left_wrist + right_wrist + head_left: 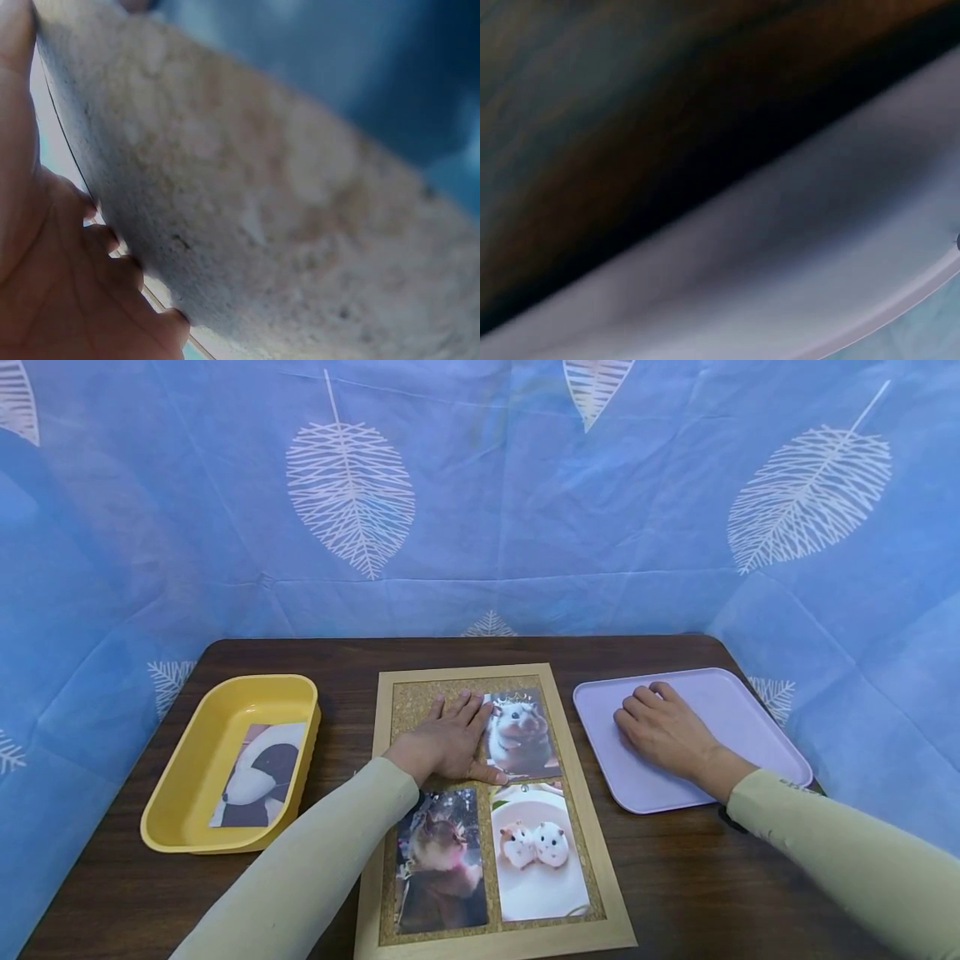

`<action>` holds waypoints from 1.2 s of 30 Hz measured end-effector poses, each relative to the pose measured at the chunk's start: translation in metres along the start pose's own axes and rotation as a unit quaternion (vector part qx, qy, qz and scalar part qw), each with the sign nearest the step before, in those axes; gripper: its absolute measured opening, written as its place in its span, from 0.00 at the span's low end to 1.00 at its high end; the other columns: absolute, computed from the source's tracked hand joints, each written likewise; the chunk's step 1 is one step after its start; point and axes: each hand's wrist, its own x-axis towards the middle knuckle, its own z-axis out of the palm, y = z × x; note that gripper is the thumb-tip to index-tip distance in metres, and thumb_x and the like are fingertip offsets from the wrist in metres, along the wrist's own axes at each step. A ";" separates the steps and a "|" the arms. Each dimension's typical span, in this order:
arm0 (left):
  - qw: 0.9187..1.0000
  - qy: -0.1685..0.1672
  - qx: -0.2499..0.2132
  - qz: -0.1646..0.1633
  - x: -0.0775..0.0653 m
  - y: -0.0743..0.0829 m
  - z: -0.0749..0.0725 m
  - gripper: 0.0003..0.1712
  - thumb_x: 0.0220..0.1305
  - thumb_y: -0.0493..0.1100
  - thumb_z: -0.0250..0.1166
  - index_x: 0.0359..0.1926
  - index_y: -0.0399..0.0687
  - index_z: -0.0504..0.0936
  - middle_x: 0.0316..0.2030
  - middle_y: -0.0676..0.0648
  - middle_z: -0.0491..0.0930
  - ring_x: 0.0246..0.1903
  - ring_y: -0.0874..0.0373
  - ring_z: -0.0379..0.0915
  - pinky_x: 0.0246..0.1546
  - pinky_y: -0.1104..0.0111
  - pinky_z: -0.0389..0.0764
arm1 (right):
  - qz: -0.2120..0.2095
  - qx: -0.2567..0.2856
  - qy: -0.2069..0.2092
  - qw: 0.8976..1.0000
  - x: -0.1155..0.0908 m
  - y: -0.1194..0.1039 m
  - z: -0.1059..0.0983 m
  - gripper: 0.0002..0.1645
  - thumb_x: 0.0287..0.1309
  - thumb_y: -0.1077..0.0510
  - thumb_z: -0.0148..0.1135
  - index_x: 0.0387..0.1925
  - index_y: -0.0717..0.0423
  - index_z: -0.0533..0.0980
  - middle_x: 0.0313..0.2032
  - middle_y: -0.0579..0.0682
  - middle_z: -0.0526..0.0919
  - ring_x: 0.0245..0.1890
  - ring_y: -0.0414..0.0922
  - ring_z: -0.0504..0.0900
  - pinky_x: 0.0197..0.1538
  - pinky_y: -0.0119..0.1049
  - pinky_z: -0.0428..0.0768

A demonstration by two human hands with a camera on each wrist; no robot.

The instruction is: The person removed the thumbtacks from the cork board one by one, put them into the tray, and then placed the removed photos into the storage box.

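Head view, yellow basin: left of corkboard.
Left hand: flat on corkboard, fingers straight, just left of upper-right photo.
Upper-right photo: between hands, nearer left.
Right hand: curled over lilac tray, right of corkboard; whether clamped on something, impossible to say.

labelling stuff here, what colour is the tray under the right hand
The tray is pale purple, clearest in the head view.

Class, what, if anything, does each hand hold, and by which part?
Left hand lies on the corkboard, gripping nothing. Right hand is over the tray; its underside is hidden, so any hold cannot be told.
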 end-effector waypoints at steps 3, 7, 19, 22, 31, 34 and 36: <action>1.000 0.001 0.001 0.000 -0.001 0.001 0.000 0.70 0.63 0.85 0.53 0.86 0.52 0.32 0.86 0.46 0.26 0.84 0.49 0.22 0.83 0.44 0.32 | 0.006 0.000 0.001 1.000 0.000 -0.003 0.000 0.30 0.80 0.50 0.29 0.31 0.59 0.73 0.29 0.57 0.77 0.36 0.59 0.76 0.50 0.59 0.76; 1.000 0.003 0.000 0.002 -0.001 0.002 -0.001 0.70 0.63 0.85 0.53 0.86 0.51 0.32 0.85 0.45 0.27 0.84 0.48 0.22 0.83 0.43 0.33 | 0.021 0.000 0.006 1.000 0.001 -0.007 -0.001 0.21 0.73 0.52 0.42 0.32 0.61 0.74 0.31 0.59 0.77 0.38 0.60 0.77 0.50 0.59 0.75; 1.000 0.005 -0.024 0.008 -0.001 -0.001 -0.002 0.67 0.65 0.81 0.57 0.86 0.53 0.35 0.86 0.45 0.28 0.85 0.48 0.23 0.83 0.43 0.32 | 0.139 0.050 0.009 0.989 0.019 -0.034 -0.016 0.13 0.64 0.54 0.65 0.39 0.62 0.77 0.39 0.60 0.80 0.42 0.61 0.77 0.49 0.59 0.75; 0.999 0.004 -0.033 0.008 -0.002 -0.001 -0.004 0.66 0.65 0.80 0.57 0.86 0.53 0.36 0.86 0.46 0.29 0.85 0.48 0.23 0.83 0.44 0.33 | 0.158 0.078 0.010 0.984 0.030 -0.045 -0.019 0.15 0.64 0.54 0.67 0.43 0.63 0.79 0.44 0.61 0.82 0.45 0.61 0.79 0.50 0.59 0.76; 0.999 0.017 -0.044 0.008 -0.005 -0.004 -0.008 0.58 0.72 0.73 0.58 0.86 0.48 0.42 0.86 0.44 0.37 0.85 0.46 0.29 0.83 0.43 0.39 | 0.176 0.145 -0.032 0.973 0.057 -0.072 -0.027 0.24 0.68 0.50 0.69 0.54 0.67 0.81 0.57 0.64 0.82 0.59 0.62 0.80 0.61 0.60 0.79; 0.998 0.028 -0.057 0.007 -0.004 -0.008 -0.009 0.57 0.74 0.70 0.60 0.86 0.48 0.44 0.86 0.43 0.40 0.85 0.45 0.32 0.82 0.42 0.42 | 0.184 0.163 -0.069 0.967 0.061 -0.078 -0.030 0.31 0.70 0.46 0.68 0.61 0.68 0.79 0.63 0.65 0.80 0.65 0.63 0.77 0.67 0.60 0.76; 0.997 0.038 -0.069 0.011 -0.004 -0.011 -0.010 0.54 0.75 0.67 0.61 0.86 0.48 0.46 0.85 0.41 0.43 0.85 0.43 0.35 0.82 0.42 0.45 | 0.184 0.173 -0.088 0.963 0.063 -0.083 -0.032 0.35 0.71 0.44 0.68 0.64 0.69 0.77 0.66 0.66 0.78 0.68 0.63 0.76 0.70 0.60 0.74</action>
